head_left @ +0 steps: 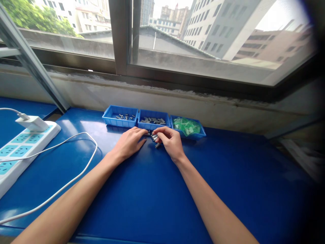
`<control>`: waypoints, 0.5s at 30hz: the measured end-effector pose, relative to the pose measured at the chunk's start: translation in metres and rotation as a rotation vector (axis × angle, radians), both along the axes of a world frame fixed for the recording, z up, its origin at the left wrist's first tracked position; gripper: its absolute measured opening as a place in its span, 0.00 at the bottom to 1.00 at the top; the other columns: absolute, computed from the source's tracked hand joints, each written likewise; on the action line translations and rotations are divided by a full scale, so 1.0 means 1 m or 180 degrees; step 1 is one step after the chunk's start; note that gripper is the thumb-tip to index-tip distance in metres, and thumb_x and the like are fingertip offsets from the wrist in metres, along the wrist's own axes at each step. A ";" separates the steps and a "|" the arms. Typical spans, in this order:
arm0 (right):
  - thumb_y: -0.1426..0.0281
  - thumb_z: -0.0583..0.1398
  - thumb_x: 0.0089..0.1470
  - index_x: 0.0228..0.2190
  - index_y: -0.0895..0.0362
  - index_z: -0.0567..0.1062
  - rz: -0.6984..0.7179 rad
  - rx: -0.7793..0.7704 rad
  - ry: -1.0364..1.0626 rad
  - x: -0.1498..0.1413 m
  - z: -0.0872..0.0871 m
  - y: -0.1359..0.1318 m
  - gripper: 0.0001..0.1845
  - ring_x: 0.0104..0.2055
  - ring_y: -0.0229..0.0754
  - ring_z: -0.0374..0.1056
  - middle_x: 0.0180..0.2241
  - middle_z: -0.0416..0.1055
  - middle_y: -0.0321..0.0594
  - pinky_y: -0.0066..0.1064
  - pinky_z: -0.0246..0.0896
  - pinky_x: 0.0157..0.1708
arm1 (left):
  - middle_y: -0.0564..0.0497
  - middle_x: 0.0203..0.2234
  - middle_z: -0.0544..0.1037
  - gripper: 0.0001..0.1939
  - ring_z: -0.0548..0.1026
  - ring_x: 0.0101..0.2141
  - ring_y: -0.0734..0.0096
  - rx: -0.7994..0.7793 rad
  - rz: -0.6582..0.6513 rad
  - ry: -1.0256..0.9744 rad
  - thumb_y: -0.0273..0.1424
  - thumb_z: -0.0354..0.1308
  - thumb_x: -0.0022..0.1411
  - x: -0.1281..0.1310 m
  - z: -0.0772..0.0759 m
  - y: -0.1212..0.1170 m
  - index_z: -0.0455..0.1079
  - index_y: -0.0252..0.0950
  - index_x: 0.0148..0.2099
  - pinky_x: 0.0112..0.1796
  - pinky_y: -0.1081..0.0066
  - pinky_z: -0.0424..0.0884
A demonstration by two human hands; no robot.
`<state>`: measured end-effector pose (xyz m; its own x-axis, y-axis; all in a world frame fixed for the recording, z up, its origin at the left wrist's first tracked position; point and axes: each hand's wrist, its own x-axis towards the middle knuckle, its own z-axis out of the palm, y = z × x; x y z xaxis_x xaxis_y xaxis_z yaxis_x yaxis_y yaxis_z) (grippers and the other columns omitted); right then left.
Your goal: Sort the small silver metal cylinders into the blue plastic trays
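Several small silver metal pieces (154, 137) lie in a little heap on the blue tabletop, between my two hands. My right hand (173, 144) reaches in from the right, thumb and fingers pinched on a small metal piece at the heap; its exact shape is too small to make out. On the other side, my left hand (130, 143) rests on the table. Its fingers are stretched towards the heap, with the thumb apart from them. Just behind the hands, the middle blue bin (153, 115) contains more small metal pieces.
The left blue bin (120, 111) holds small screws. In the right blue bin (201, 132) is a green plastic bag (186, 125). A white power strip (25, 154) with a plugged-in charger (33, 123) and a looping white cable (87, 162) occupies the left. Windows rise behind.
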<state>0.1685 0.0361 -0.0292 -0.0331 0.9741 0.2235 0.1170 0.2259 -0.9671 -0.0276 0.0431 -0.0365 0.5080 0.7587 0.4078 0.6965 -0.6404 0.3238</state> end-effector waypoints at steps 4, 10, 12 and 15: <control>0.70 0.60 0.51 0.31 0.58 0.79 0.0011 0.0020 0.0009 -0.001 -0.001 0.000 0.07 0.25 0.36 0.70 0.31 0.78 0.40 0.29 0.67 0.27 | 0.45 0.44 0.79 0.11 0.75 0.46 0.60 0.0112 -0.0042 0.0234 0.32 0.55 0.68 0.002 0.001 0.001 0.71 0.38 0.51 0.48 0.64 0.71; 0.70 0.60 0.51 0.30 0.58 0.79 0.0004 -0.0014 0.0015 -0.001 -0.001 0.001 0.07 0.24 0.36 0.70 0.30 0.78 0.40 0.29 0.67 0.27 | 0.45 0.42 0.79 0.12 0.76 0.44 0.62 -0.0080 0.0106 0.0071 0.30 0.54 0.69 0.004 0.002 0.001 0.70 0.37 0.53 0.45 0.66 0.71; 0.69 0.60 0.51 0.31 0.58 0.79 -0.0002 -0.0015 0.0015 -0.001 -0.001 0.001 0.07 0.24 0.36 0.70 0.31 0.78 0.40 0.29 0.67 0.27 | 0.46 0.40 0.79 0.12 0.77 0.41 0.63 -0.0273 0.0113 -0.0280 0.30 0.56 0.67 0.005 0.002 0.001 0.71 0.37 0.52 0.44 0.66 0.71; 0.69 0.61 0.51 0.31 0.59 0.79 -0.0011 -0.0018 0.0030 -0.001 0.000 0.001 0.08 0.24 0.36 0.70 0.31 0.78 0.40 0.28 0.67 0.27 | 0.49 0.34 0.79 0.12 0.78 0.35 0.66 -0.0809 0.0186 -0.1358 0.33 0.61 0.64 0.005 0.003 0.001 0.72 0.37 0.49 0.41 0.67 0.72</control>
<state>0.1680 0.0375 -0.0295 -0.0278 0.9755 0.2184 0.1088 0.2201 -0.9694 -0.0225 0.0444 -0.0334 0.2899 0.8833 0.3685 0.5002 -0.4681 0.7285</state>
